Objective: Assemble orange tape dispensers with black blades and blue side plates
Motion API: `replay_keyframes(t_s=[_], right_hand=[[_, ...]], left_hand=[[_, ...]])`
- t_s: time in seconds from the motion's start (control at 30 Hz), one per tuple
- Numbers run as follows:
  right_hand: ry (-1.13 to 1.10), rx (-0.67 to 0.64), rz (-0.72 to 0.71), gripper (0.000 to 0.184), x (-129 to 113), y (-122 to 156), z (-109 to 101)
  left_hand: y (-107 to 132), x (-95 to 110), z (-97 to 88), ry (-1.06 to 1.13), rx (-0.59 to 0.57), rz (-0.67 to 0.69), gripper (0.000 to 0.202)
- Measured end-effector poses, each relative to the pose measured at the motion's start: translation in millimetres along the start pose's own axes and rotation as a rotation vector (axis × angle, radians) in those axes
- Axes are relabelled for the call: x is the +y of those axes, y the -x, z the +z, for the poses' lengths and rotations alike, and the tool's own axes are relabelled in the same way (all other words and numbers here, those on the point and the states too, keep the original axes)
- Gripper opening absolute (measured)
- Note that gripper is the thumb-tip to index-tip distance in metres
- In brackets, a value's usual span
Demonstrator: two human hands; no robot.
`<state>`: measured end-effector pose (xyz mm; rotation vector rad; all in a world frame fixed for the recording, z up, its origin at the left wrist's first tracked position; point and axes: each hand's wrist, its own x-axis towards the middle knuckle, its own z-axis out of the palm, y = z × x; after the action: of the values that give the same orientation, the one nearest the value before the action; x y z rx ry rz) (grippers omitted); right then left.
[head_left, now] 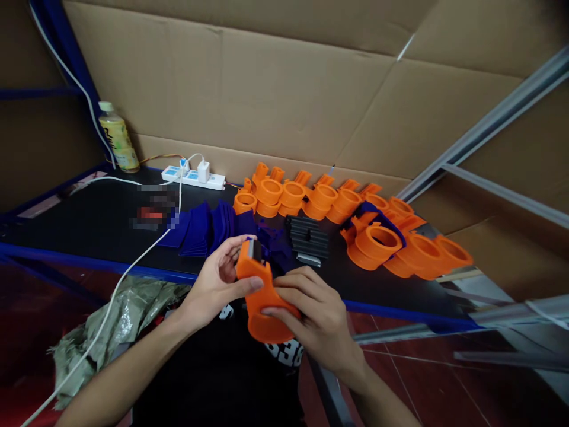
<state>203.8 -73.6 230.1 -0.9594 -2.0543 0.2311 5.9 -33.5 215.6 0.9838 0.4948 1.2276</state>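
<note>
An orange plastic tape dispenser (264,302), with a round hub at its lower end, is held in front of my chest, above the table's near edge. My left hand (222,276) grips its upper end, thumb on the near side and fingers curled behind. A dark piece with a pale strip (254,250) sits in that end. My right hand (313,308) wraps around the hub side, its thumb pressed on the front. Just beyond the hands lie small blue pieces (278,246) and a stack of black strips (306,237). Blue curved plates (200,228) are heaped left of them.
More orange dispensers (320,198) stand in a row along the cardboard wall (288,89) and to the right (377,243). A white power strip (193,177) and a drink bottle (118,139) are at the back left. A white cable (133,261) hangs across the table's front edge.
</note>
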Motion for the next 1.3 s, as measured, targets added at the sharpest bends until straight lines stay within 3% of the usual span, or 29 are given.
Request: replay_keyframes(t_s=[0.1,0.17,0.27,0.37,0.43,0.5,0.57,0.73,0.93,1.1,1.3], right_hand=[[-0.278,0.061,0.139,0.014,5,-10,2],[-0.395,-0.043,0.22,0.024,7,-19,2],[-0.468,-0.243,0.303,0.048,17,-39,0],[-0.348,-0.166,0.4,0.071,44,-72,-2],[-0.038,-0.146,0.395,0.063,68,-98,3],[0.304,-0.252,0.411,0.048,89,-123,15],[0.488,-0.341,0.465,0.04,105,-141,31],[0.565,-0.374,0.547,0.028,119,-154,56],[0.597,-0.274,0.563,0.026,115,-153,43],[0.532,-0.054,0.442,0.028,95,-151,13],[0.385,0.11,-0.084,0.013,34,-101,-16]], left_hand=[[-2,2,1.1,0.176,-0.089,-0.003,0.065],[-6,1,0.1,0.261,-0.089,-0.069,0.057],[-10,-1,-3.4,0.329,-0.029,-0.163,0.044],[-11,2,-7.4,0.36,0.078,-0.123,0.035],[-10,5,-9.0,0.344,0.071,-0.098,0.036],[-10,8,-9.2,0.326,0.009,-0.129,0.037],[-10,9,-7.8,0.315,-0.044,-0.169,0.036],[-10,16,-4.7,0.415,-0.057,-0.242,0.053],[-19,16,-11.9,0.484,0.02,-0.158,0.049],[-25,6,-15.0,0.446,0.092,-0.115,0.048],[-17,-3,-14.8,0.257,0.183,0.091,0.028]])
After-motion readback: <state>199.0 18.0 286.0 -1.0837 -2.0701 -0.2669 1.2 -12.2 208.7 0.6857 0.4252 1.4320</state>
